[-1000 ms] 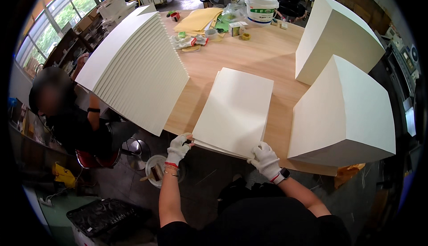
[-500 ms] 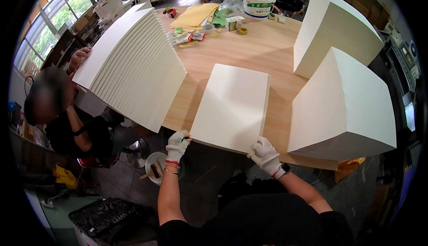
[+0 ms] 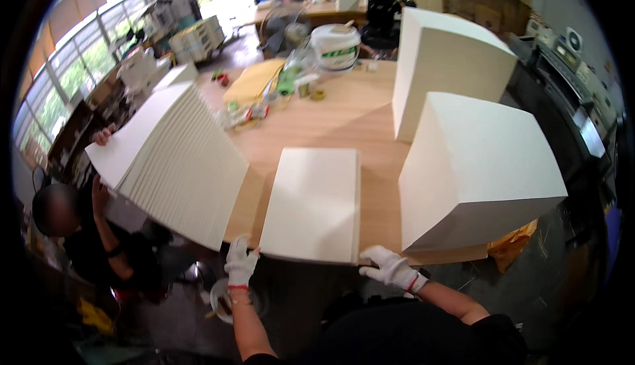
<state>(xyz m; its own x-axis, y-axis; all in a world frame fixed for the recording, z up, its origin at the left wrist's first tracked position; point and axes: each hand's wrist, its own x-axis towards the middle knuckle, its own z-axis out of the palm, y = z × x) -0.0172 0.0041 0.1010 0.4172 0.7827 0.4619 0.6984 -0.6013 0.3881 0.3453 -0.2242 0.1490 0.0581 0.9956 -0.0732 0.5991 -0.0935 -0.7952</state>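
Observation:
A low stack of white sheets or boards [image 3: 311, 203] lies at the table's near edge in front of me. My left hand [image 3: 240, 264], in a white knit glove with a red cuff line, is at its near left corner with fingers apart. By the near right corner is my right hand [image 3: 391, 270], gloved alike, its thumb and fingers spread toward the stack. Neither hand is visibly gripping it; whether the fingertips touch it I cannot tell.
A tall layered white stack [image 3: 182, 160] stands at left, with a seated co-worker's hand [image 3: 103, 135] on it. Two tall white stacks [image 3: 489, 146] [image 3: 456, 54] stand at right. On the table [image 3: 331, 117], farther back, are a white bucket [image 3: 335, 50], yellow sheets [image 3: 253, 80] and gloves [image 3: 248, 115].
The view has tilted up, so the table sits lower in the picture. My fingers, curled at the stack's near corners before, are now spread out. The stack looks much the same.

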